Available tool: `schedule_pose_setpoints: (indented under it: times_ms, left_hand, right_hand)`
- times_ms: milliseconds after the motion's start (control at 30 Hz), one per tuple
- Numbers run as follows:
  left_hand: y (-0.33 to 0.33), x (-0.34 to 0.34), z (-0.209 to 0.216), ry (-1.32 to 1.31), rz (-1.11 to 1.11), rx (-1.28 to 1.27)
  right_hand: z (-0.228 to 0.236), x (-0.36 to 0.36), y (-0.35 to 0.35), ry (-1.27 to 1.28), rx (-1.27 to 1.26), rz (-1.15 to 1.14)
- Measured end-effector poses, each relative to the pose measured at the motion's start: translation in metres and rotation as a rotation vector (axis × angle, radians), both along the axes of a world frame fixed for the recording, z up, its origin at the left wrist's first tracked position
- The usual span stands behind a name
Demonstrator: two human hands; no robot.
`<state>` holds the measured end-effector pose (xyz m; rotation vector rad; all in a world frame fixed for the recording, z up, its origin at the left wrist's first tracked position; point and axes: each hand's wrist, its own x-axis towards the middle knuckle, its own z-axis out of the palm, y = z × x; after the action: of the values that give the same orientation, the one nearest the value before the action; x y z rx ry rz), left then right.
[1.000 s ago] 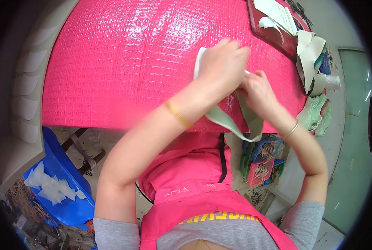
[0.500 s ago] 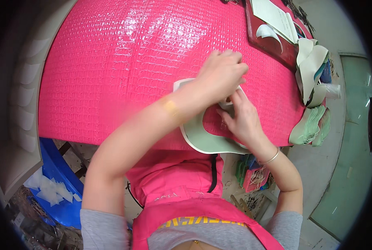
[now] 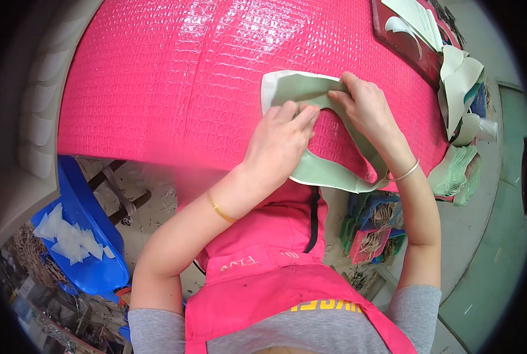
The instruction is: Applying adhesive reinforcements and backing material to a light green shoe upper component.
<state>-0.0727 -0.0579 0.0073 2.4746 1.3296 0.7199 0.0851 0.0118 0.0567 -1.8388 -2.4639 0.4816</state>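
A pale green, white-edged shoe-upper piece (image 3: 328,169), curved like a loop around an opening, lies partly raised at the near edge of the pink table. My right hand (image 3: 367,109) pinches its far right edge between thumb and fingers. My left hand (image 3: 281,138) is closed with bent fingers at the inner edge on the left side; the fingertips partly hide the piece there. The broad far left end, with a white border, stands out beyond my left fingers.
Pink textured sheeting (image 3: 175,88) covers the table. At the right edge lie a stack of green pieces (image 3: 452,171), larger pale pieces (image 3: 455,79) and a notebook (image 3: 411,20). Below are a blue plastic stool (image 3: 98,277) with white scraps and coloured baskets (image 3: 370,242). A grey rack (image 3: 39,118) stands left.
My left hand has come back toward me from the far side of the piece. My right hand has shifted to the far right edge, and more of the piece shows. The view has shifted slightly.
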Motion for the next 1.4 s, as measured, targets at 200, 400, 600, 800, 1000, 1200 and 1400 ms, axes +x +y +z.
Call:
schedule_pose_setpoints:
  times_ms: [200, 400, 600, 800, 1000, 1200, 1400]
  left_hand:
    - [0.009, 0.023, -0.006, 0.213, -0.029, 0.211]
    - [0.009, 0.027, -0.001, 0.217, -0.005, 0.116]
    - [0.014, 0.02, -0.013, -0.074, -0.02, 0.138]
    - [0.014, 0.022, -0.011, 0.018, -0.047, 0.097]
    - [0.013, 0.027, -0.014, -0.031, -0.046, 0.047]
    - [0.016, 0.03, -0.008, -0.046, -0.128, -0.013]
    - [0.019, 0.029, -0.015, -0.025, -0.19, -0.016]
  right_hand:
    - [-0.007, 0.011, 0.004, 0.106, -0.043, -0.115]
    - [-0.015, 0.032, 0.006, 0.365, -0.112, -0.057]
    - [-0.014, 0.033, 0.002, 0.341, -0.058, -0.04]
    - [-0.006, 0.036, 0.0, 0.367, -0.145, 0.11]
    - [-0.01, 0.038, -0.007, 0.337, -0.013, 0.092]
    - [-0.011, 0.047, -0.007, 0.317, 0.06, 0.015]
    - [0.025, 0.055, -0.051, 0.311, -0.515, -0.418]
